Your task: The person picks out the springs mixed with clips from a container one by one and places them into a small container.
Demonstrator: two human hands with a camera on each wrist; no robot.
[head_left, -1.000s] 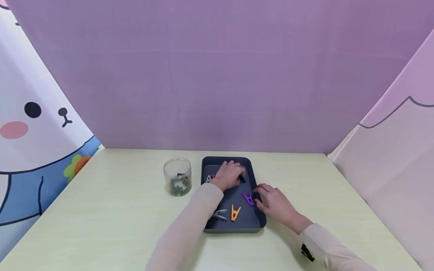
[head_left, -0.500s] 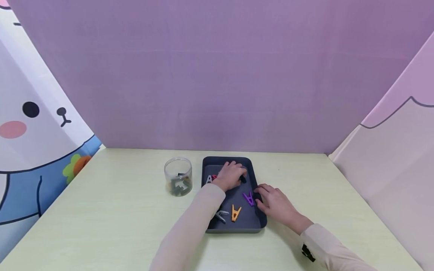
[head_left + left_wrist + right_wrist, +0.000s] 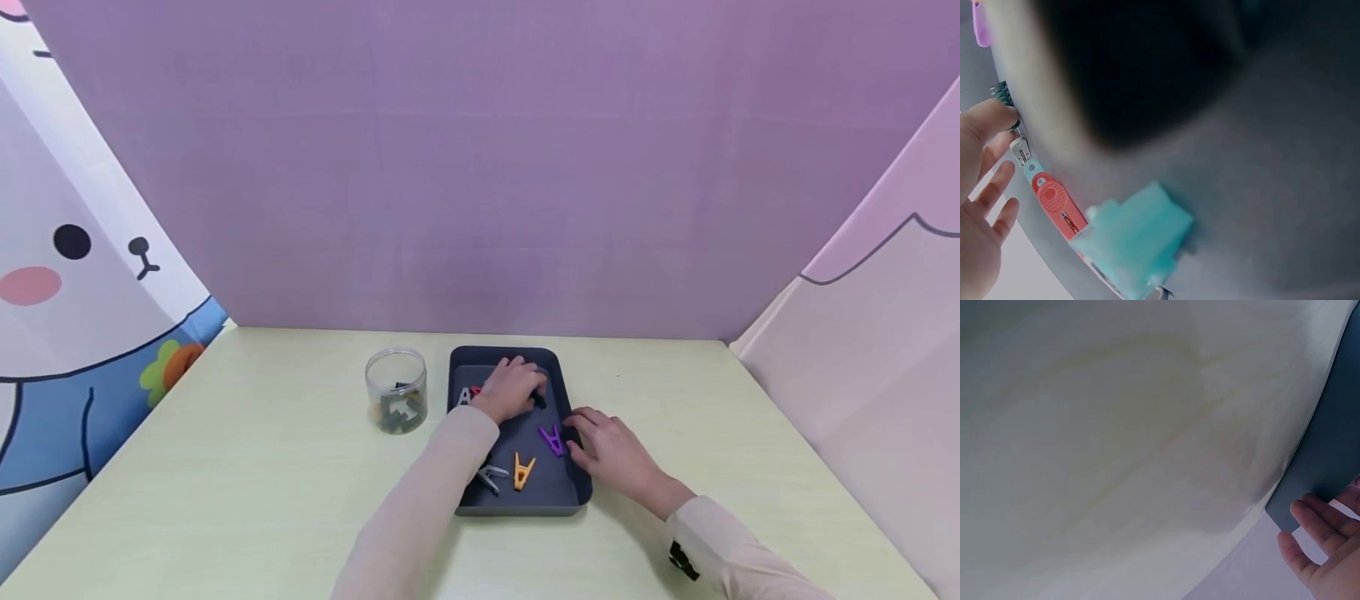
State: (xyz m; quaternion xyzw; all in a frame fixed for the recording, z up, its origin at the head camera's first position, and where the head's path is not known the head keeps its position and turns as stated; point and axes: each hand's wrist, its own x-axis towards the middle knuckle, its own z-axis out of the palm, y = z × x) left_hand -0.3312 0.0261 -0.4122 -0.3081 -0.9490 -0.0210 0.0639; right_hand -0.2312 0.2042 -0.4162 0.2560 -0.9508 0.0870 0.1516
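Note:
In the head view my left hand [image 3: 512,389] reaches into the far half of a dark grey tray [image 3: 542,500]. Its thumb and fingers pinch a small dark green studded block [image 3: 1001,92], mostly covered by the hand. Beside that hand, in the left wrist view, lie a red clip [image 3: 1057,203] and a blurred teal block [image 3: 1138,234]. My right hand [image 3: 613,450] rests against the tray's right side with its fingers fairly straight, touching the wall [image 3: 1329,450]. A purple clip [image 3: 553,439] lies inside the tray near its fingertips.
A yellow-orange clip [image 3: 522,472] and a grey clip [image 3: 491,477] lie in the tray's near half. Left of the tray stands a clear round jar [image 3: 396,408] holding several dark green pieces. A purple cloth [image 3: 480,167] backs the pale table [image 3: 285,467].
My left hand and sleeve have shifted slightly right, the dark block staying pinched. The grey clip near the sleeve has turned a little. My right hand keeps its place at the tray.

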